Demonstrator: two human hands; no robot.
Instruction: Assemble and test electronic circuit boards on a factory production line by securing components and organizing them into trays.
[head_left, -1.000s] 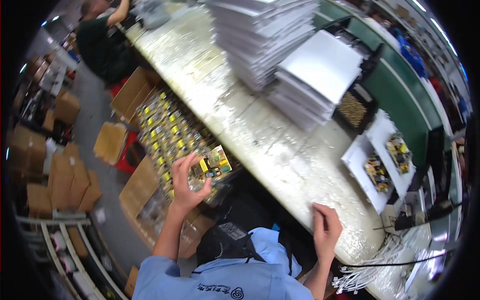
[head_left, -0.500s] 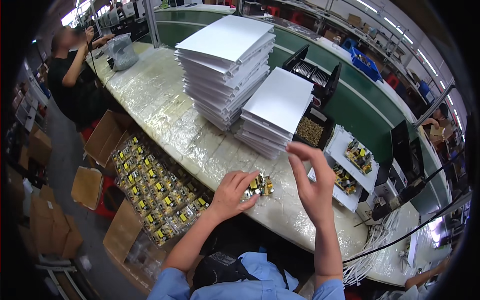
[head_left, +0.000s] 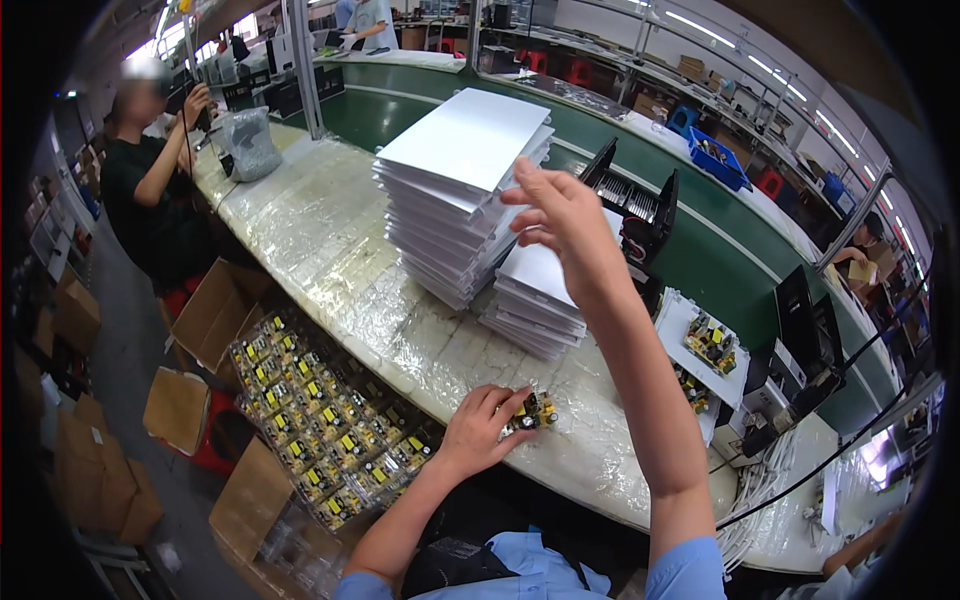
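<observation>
My left hand [head_left: 476,432] rests at the near edge of the bench, its fingers and thumb closed round a small circuit board [head_left: 538,411] with yellow and black parts. Part of that board is hidden under the fingers. Raised over the bench, my right hand [head_left: 570,222] has its fingers apart and nothing visible in them. Its fingertips are close to the right side of a tall stack of white panels [head_left: 455,145]; whether they touch is unclear. A lower stack of white panels [head_left: 535,272] lies partly behind my right wrist.
Left of my arm, an array of circuit boards [head_left: 315,405] sits beside open cardboard boxes [head_left: 215,310]. White panels with boards on them [head_left: 690,350] lie at the right, near white cables [head_left: 755,500]. Behind the stacks runs a green conveyor [head_left: 720,250]. A co-worker [head_left: 150,180] is at the far left.
My right hand has moved up and left, from above the bench near the circuit board to the tall stack. My left hand stays on the board. The view has tilted upward.
</observation>
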